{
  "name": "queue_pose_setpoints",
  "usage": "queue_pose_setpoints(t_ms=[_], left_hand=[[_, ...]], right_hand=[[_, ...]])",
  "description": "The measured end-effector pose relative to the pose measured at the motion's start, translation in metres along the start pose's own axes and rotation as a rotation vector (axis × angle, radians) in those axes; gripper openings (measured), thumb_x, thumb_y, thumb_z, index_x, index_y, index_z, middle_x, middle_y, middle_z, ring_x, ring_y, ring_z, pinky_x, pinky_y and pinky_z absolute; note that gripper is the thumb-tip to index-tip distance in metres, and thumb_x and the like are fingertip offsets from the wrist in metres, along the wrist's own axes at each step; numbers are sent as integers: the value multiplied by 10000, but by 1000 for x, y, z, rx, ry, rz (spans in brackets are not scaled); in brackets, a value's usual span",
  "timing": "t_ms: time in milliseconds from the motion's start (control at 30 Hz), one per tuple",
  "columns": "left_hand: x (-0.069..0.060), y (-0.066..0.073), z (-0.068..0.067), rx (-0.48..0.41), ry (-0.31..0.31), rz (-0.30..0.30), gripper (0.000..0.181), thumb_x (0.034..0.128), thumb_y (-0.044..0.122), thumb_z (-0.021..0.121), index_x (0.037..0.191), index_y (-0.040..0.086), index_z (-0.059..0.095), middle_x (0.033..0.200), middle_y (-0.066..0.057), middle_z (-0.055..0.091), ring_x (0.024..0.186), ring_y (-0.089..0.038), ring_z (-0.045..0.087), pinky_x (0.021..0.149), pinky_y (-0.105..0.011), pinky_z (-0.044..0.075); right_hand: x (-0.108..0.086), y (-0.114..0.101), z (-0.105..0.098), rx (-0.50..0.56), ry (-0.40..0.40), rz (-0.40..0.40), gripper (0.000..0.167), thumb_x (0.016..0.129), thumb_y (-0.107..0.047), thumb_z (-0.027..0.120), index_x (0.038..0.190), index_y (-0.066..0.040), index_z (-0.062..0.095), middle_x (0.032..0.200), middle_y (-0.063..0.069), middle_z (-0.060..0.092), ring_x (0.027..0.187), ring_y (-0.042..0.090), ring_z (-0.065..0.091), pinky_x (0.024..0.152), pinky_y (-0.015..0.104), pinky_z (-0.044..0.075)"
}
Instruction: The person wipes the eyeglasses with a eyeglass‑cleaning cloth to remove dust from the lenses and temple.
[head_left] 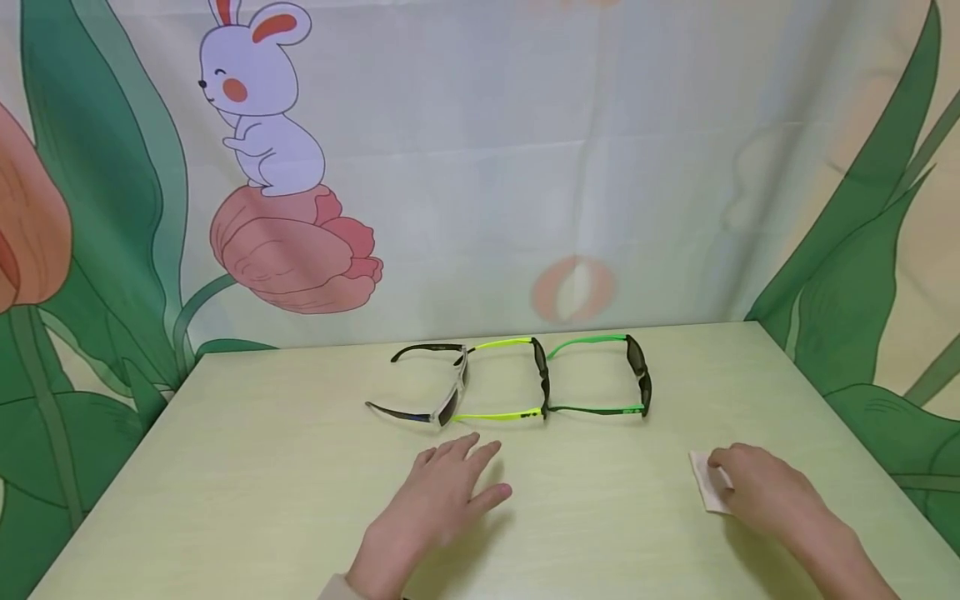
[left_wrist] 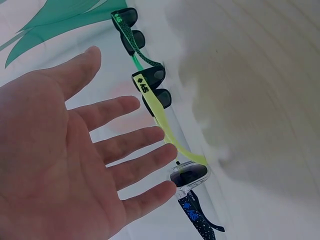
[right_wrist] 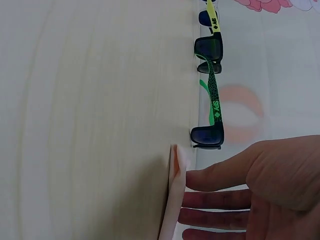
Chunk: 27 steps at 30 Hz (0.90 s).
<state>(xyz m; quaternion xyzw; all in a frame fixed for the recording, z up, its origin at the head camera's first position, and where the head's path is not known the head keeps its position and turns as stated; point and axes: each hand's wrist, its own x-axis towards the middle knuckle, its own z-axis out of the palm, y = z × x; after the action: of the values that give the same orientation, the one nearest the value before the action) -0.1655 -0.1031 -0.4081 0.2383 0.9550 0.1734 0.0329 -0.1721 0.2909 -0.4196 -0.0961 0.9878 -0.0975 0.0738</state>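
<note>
Printed fabric (head_left: pixel 465 167) with a rabbit (head_left: pixel 277 154) and big tulip shapes hangs behind a pale counter (head_left: pixel 225 492). Near the counter's back edge, three sunglasses stand in a row with temples unfolded: the clear-framed pair (head_left: pixel 448 408) at the left end, the yellow-templed pair (head_left: pixel 541 360) in the middle and the green-templed pair (head_left: pixel 637 357) at the right. Each neighbour's temple tips come right up to the next frame; whether they touch, I cannot tell.

Off to the right and nearer the person lies a folded pale cloth (head_left: pixel 709 487). The right hand (head_left: pixel 768 492) has its fingertips against it, though whether they pinch it or merely rest on it is unclear. The left hand (head_left: pixel 446 492) hovers in front of the clear-framed and yellow-templed pairs, its fingers spread and released, holding nothing.

The tight spacing looks like the main hazard: lifting one pair carelessly could hook a temple on the next frame and drag or tip it. A left hand coming in low could also knock the clear-framed pair askew, since it already sits at an angle. As for the cloth, its layers part at one edge, so catching only the top layer would probably let it unfold or slip.
</note>
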Motion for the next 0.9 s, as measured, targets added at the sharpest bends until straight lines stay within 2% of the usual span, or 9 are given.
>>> queue_pose_setpoints(t_ms=[167,400,600,900], left_hand=[[0,1,0,15,-5,10,544,1032,441,604,1443,85,569,1451,-203,527,1336,-407,497,1079,-613,382],[1,1,-1,55,-14,16,515,1028,417,619,1410,71,594,1409,-193,559,1299,-399,528,1048,-605,417],[1,1,-2,48,-9,17,493,1023,394,633,1392,67,607,1399,-192,563,1289,-395,534,1035,-597,425],[4,-2,-2,29,21,28,478,1033,372,627,1375,39,615,1387,-186,568,1286,-376,541,1045,-576,429]], right_hand=[[2,2,3,4,-23,18,233,888,4,724,1117,39,699,988,132,657,904,302,623,748,529,553],[3,3,5,12,10,4,247,859,0,772,1092,48,707,985,141,653,905,321,634,754,544,555],[3,1,5,19,23,8,168,885,1,743,1049,35,726,967,119,668,890,303,629,756,536,551],[0,-1,6,35,46,17,58,895,-8,748,950,-20,733,857,33,638,762,236,542,674,429,508]])
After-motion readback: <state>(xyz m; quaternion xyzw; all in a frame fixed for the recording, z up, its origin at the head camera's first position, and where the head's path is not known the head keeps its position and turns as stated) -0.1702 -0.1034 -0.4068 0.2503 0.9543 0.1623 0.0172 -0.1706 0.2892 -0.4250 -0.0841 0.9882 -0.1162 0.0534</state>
